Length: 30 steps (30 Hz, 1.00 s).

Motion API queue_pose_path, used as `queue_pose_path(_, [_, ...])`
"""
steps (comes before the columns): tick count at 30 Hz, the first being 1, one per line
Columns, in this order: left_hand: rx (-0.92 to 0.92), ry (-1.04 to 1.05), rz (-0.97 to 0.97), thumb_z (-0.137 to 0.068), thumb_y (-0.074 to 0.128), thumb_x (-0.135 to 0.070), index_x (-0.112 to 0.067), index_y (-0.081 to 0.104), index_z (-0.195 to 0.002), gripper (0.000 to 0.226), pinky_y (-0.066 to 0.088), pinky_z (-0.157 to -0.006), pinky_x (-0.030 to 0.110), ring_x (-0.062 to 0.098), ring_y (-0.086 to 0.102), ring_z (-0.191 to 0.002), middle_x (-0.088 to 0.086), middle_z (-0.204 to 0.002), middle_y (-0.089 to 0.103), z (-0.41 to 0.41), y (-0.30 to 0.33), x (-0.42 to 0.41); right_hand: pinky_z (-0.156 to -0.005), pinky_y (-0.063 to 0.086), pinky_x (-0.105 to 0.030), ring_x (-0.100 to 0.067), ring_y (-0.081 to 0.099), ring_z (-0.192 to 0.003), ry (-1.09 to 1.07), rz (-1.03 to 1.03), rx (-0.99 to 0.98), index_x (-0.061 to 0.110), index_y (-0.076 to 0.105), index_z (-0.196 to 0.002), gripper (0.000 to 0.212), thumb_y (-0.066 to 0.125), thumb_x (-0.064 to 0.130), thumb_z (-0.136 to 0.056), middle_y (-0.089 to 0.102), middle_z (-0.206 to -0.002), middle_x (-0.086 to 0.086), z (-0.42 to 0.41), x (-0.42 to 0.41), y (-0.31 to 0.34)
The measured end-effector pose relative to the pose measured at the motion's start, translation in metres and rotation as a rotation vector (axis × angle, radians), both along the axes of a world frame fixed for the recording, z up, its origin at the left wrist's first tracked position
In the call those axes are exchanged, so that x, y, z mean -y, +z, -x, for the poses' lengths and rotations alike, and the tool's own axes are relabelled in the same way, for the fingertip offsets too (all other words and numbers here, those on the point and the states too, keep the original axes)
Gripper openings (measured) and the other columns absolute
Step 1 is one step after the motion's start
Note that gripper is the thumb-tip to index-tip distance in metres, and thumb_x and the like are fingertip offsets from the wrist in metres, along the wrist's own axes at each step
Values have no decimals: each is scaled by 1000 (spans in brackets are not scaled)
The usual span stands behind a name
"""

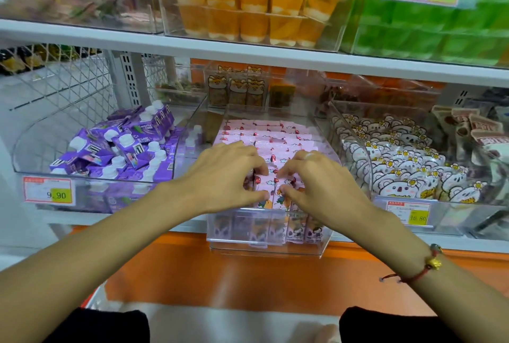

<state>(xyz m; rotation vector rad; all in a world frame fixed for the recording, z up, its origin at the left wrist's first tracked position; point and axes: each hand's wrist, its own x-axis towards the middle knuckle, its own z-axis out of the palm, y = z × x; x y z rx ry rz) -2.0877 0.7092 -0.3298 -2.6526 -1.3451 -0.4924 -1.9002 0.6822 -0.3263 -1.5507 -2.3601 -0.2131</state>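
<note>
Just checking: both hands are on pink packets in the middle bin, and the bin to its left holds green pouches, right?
No: the head view shows those pouches are purple, not green. The left hand and right hand do hold pink packets in the middle bin.

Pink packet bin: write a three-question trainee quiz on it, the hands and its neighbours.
1. True or false: the left hand and the right hand both have their fingers curled onto the pink packets in the middle clear bin.
2. Pick one: what fills the bin to the left of the middle one? A. purple cartons B. green cups C. bear-faced packets
3. Fill in: the red cord bracelet is on the ___ wrist.

Key: 1 true; 2 A; 3 right.
</note>
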Motion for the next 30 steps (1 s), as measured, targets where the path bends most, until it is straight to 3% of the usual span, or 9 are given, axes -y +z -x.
queue_pose_path(6, [4,-76,23,-81,63,-57,-29,59,-111,41,29,-82,23,8,42,-109,-14,-112,59,6,1,1,-72,39,-29,-16,49,-110,-8,13,-32,31,63,-116,27,59,37,-91,60,-111,7,0,-2,-1])
queue_pose_path(9, [169,-90,108,-82,65,-52,-30,57,-112,38,38,-85,23,6,51,-108,-15,-111,60,11,6,11,-72,40,-29,-16,49,-110,-15,40,-12,31,62,-117,27,58,37,-91,59,-111,7,-1,-2,0])
queue_pose_path(11, [395,-64,207,-81,68,-46,-31,56,-110,35,47,-84,24,4,60,-101,-15,-109,62,13,11,16,-73,40,-29,-15,51,-107,-6,47,-29,29,62,-117,26,54,32,-93,59,-111,7,-2,-1,2])
queue_pose_path(14, [810,-25,289,-81,72,-31,-27,58,-104,27,51,-79,13,-4,62,-88,-14,-103,63,12,19,18,-72,40,-21,-9,54,-92,16,31,-393,24,62,-119,26,46,26,-98,60,-107,9,2,2,11])
queue_pose_path(17, [1111,-19,330,-79,74,-23,-24,63,-99,22,54,-71,13,-2,66,-82,-8,-96,69,6,22,20,-65,43,-6,-5,58,-85,110,315,-790,25,61,-118,27,51,35,-96,65,-104,7,12,7,20])
queue_pose_path(21, [1342,8,419,-86,67,-28,-23,64,-111,26,56,-72,16,1,69,-92,-4,-104,72,0,16,23,-62,49,-14,-4,62,-68,111,470,-985,18,64,-113,22,59,26,-93,66,-84,4,19,9,20])
queue_pose_path(25, [1218,4,405,-90,63,-19,-32,60,-111,25,53,-74,11,-2,64,-96,-17,-112,64,-8,9,25,-71,55,-17,-7,66,-76,-28,616,-1331,6,64,-110,28,60,27,-92,72,-92,-2,16,5,22])
queue_pose_path(27, [1138,-10,400,-84,69,-10,-31,60,-107,32,51,-70,9,-2,62,-93,-16,-111,63,-12,5,27,-76,55,-21,-10,65,-82,-39,626,-1360,3,66,-109,30,60,28,-92,72,-97,-5,15,4,23])
queue_pose_path(30, [1020,-28,365,-74,80,-24,-32,58,-110,43,51,-70,13,-4,57,-90,-19,-109,60,-18,1,30,-77,57,-23,-12,66,-81,-29,613,-1405,0,64,-110,33,63,26,-90,72,-94,-6,17,5,22])
